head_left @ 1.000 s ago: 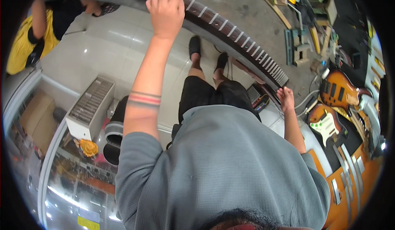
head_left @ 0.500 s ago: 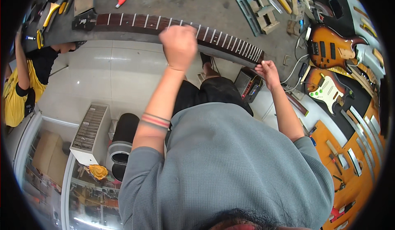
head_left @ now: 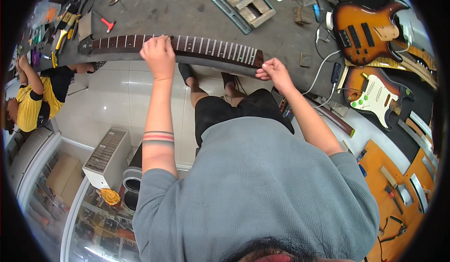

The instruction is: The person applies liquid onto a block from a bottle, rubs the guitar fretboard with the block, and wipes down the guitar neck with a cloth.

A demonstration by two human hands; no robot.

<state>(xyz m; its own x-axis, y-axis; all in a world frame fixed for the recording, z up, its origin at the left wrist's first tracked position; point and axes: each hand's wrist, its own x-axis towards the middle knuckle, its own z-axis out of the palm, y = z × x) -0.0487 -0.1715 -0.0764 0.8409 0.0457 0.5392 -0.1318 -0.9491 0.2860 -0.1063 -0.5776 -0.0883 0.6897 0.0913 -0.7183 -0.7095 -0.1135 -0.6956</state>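
Note:
A long guitar neck with a dark fretboard, pale frets and a black headstock lies along the near edge of the workbench. Over its middle, my left hand has bent, closed fingers at the fretboard; whatever is under the fingertips is hidden. My right hand pinches at the body end of the neck, thumb and forefinger on its near corner, other fingers curled.
The grey bench holds a green vise, a red T-handled tool and several tools at left. Two sunburst guitar bodies lie right. Another person in yellow is at left. A white slotted box stands below.
My left hand has moved from the headstock end to the middle of the fretboard. My right hand stays at the other end. The view has shifted, showing more bench.

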